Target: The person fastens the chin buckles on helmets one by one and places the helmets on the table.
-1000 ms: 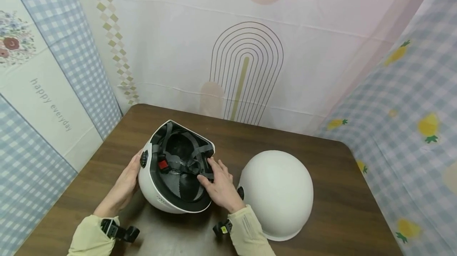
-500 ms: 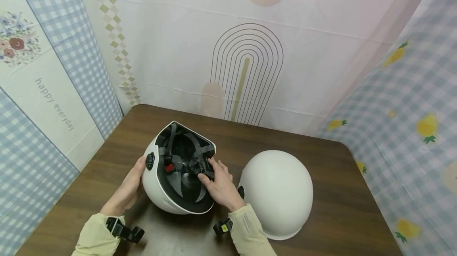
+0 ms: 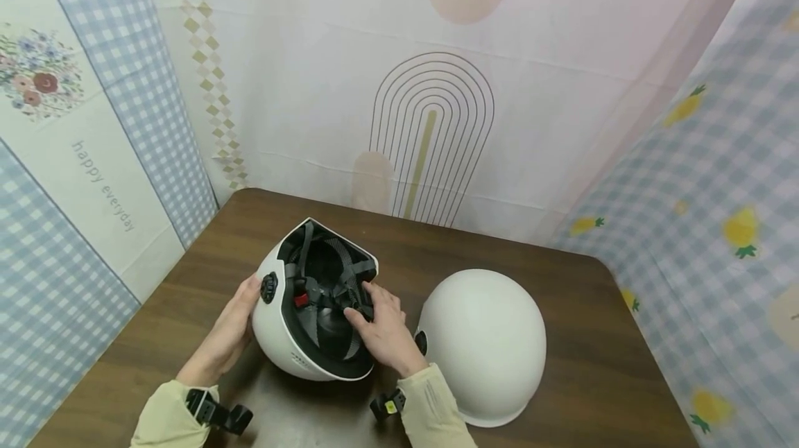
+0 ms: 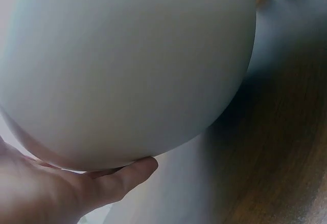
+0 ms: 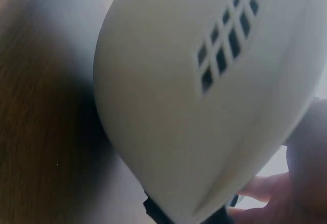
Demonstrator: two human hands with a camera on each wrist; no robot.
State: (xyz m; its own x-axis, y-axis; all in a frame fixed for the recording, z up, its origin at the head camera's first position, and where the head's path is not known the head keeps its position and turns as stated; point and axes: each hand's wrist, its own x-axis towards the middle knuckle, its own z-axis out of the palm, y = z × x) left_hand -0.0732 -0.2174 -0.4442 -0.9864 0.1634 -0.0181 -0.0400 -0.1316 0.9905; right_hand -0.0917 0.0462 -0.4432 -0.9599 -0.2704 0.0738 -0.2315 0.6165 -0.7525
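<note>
A white helmet (image 3: 275, 337) lies upside down on the table, its dark lining, grey straps and red buckle (image 3: 302, 300) facing up. My left hand (image 3: 234, 323) rests along its left outer side, beside a round black knob (image 3: 269, 287). In the left wrist view, the thumb (image 4: 127, 178) lies extended against the smooth shell (image 4: 127, 81). My right hand (image 3: 383, 330) holds the helmet's right rim, with the thumb over the inner side. The right wrist view shows slotted vents (image 5: 230, 42) in the shell; that hand's fingers are partly hidden.
A second white helmet (image 3: 483, 344) stands dome up just right of my right hand. Both are on a dark wooden table (image 3: 580, 365). Patterned cloths (image 3: 299, 87) hang behind and at the sides. Each wrist wears a small black camera (image 3: 234, 419).
The upturned helmet has turned and shifted slightly right, bringing its black knob more into sight. My left hand has moved right with it. My right hand keeps its hold on the rim.
</note>
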